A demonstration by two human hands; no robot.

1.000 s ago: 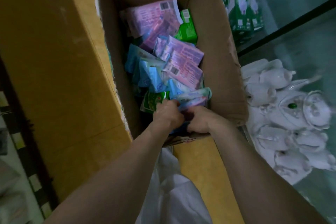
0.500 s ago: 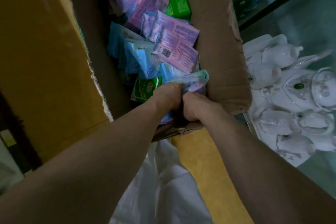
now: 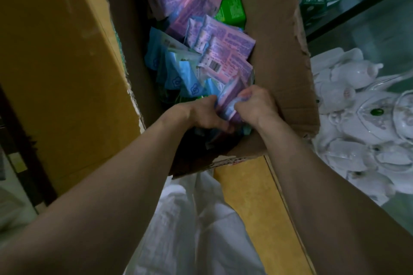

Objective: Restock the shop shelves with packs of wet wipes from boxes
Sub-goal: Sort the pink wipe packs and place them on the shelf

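The left hand (image 3: pixel 205 114) and right hand (image 3: pixel 254 105) were curled tight on a purple pack (image 3: pixel 230 98) at the six o'clock end of the box (image 3: pixel 279 51). It looked light, soft and slippery; gripping across its flat faces seemed safest.

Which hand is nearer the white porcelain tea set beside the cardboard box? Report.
Right. The right hand grips a pink-purple wipes pack just inside the cardboard box wall facing the white porcelain tea set; the left hand holds that pack farther away.
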